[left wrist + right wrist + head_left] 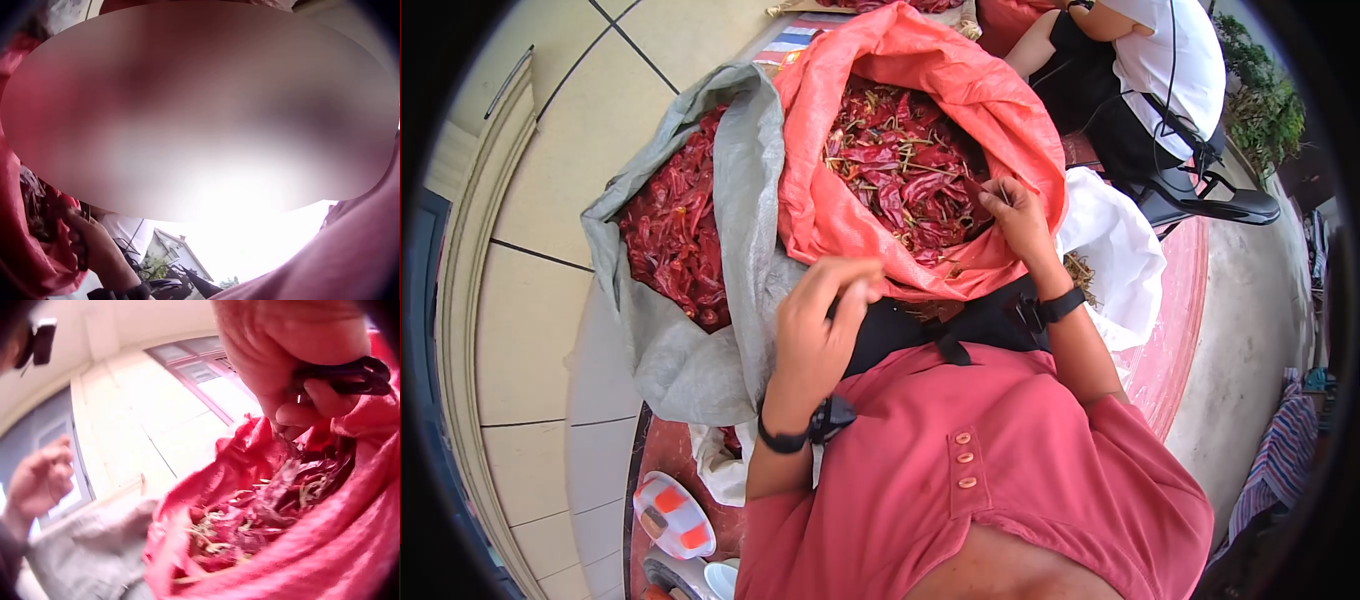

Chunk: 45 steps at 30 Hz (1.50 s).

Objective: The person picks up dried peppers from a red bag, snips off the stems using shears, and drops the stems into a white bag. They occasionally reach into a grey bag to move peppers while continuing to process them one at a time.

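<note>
My right hand (1018, 218) is over the near right part of an open red woven sack (820, 215). It grips what look like black-handled scissors (344, 376), with a dark loop beside the fingers in the right wrist view. A dried red chili (973, 188) shows at its fingertips. Dried chilies and pale stems (900, 165) fill the sack. My left hand (820, 320) is raised near the sack's front left rim, fingers loosely bent, holding nothing. A large blurred patch covers most of the left wrist view.
A grey sack (750, 160) of red chilies stands at the left. On the right is a white sack (1115, 250) with stems (1080, 272). Another person (1140, 80) sits at the upper right by a black chair (1200, 200). A red-and-white bowl (675, 515) lies lower left.
</note>
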Tool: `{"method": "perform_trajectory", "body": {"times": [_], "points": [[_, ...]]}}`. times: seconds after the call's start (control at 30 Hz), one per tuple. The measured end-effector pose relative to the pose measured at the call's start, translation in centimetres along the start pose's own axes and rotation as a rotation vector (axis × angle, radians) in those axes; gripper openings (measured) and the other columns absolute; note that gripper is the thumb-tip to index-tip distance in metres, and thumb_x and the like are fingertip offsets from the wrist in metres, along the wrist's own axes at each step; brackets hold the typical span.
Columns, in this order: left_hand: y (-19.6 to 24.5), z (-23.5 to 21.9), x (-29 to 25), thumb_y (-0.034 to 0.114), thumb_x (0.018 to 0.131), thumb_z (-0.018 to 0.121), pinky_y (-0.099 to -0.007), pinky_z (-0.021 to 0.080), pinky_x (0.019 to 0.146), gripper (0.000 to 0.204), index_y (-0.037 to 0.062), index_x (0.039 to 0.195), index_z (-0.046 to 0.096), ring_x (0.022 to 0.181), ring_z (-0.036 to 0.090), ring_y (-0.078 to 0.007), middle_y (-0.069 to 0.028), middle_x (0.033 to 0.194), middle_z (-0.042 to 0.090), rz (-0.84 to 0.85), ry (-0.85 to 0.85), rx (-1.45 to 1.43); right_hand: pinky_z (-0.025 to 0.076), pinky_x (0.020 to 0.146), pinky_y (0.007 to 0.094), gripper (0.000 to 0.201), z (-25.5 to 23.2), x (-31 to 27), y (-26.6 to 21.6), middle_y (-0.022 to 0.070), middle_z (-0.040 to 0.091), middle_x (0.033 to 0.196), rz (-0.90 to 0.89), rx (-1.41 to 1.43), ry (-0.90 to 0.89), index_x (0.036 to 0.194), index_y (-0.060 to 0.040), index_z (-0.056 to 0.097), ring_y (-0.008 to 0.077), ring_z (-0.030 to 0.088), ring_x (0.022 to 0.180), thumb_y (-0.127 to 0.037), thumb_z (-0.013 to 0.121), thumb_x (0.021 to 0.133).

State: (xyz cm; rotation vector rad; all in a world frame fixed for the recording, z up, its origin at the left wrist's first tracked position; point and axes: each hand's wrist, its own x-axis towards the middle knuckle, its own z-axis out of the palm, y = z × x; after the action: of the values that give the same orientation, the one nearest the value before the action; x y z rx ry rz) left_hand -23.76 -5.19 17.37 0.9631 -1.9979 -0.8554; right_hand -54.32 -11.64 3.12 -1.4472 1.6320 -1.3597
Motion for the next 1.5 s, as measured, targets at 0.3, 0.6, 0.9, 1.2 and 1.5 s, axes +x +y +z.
{"method": "perform_trajectory", "body": {"times": [0.3,0.6,0.9,1.2,1.5], "points": [[-6.6,10.2,6.1,0.024,0.095,0.061,-0.0221,0.044,0.066,0.037,-0.0004,0.122,0.056,0.081,0.060,-0.0098,-0.0054,0.103,0.064,-0.457,-0.018,-0.727,0.021,0.040,0.0206,0.018,-0.2,-3.8,-5.8,-0.0037,0.056,0.074,0.398,0.827,-0.335,0.103,-0.0087,0.057,0.0031,0.036,0.046,-0.017,0.067,0.090],[-8.4,11.2,5.1,0.015,0.095,0.060,-0.0245,0.049,0.073,0.023,-0.0011,0.112,0.059,0.085,0.060,-0.0096,-0.0042,0.094,0.065,-0.296,0.027,-0.529,0.037,0.056,0.0185,0.024,0.0,-3.6,-8.1,-0.0040,0.058,0.082,0.309,0.552,-0.315,0.111,-0.0061,0.063,0.0025,0.046,0.063,-0.023,0.063,0.094],[-8.1,11.3,4.3,0.015,0.098,0.055,-0.0215,0.045,0.081,0.025,-0.0029,0.115,0.057,0.093,0.054,-0.0058,-0.0001,0.100,0.061,-0.283,-0.092,-0.538,0.048,0.074,0.0260,0.010,2.1,-4.1,-7.0,0.0027,0.061,0.091,-0.123,0.282,-0.186,0.096,-0.0020,0.067,0.0101,0.057,0.084,-0.009,0.067,0.089],[-6.3,10.9,3.9,0.021,0.100,0.051,-0.0298,0.047,0.074,0.025,-0.0024,0.104,0.059,0.083,0.058,-0.0114,-0.0083,0.086,0.063,-0.301,-0.202,-0.632,0.046,0.065,0.0232,0.006,2.3,-5.3,-9.7,0.0007,0.061,0.082,-0.035,0.339,-0.025,0.093,-0.0021,0.061,0.0078,0.054,0.073,-0.008,0.060,0.094],[-7.1,11.2,3.6,0.021,0.100,0.050,-0.0333,0.046,0.070,0.026,-0.0038,0.106,0.057,0.076,0.059,-0.0233,-0.0123,0.083,0.059,0.065,-0.174,-0.125,0.034,0.048,0.0189,0.011,1.4,-3.7,-8.1,-0.0005,0.060,0.079,0.337,0.835,-0.121,0.091,-0.0060,0.057,0.0039,0.045,0.054,-0.016,0.059,0.096]]}}
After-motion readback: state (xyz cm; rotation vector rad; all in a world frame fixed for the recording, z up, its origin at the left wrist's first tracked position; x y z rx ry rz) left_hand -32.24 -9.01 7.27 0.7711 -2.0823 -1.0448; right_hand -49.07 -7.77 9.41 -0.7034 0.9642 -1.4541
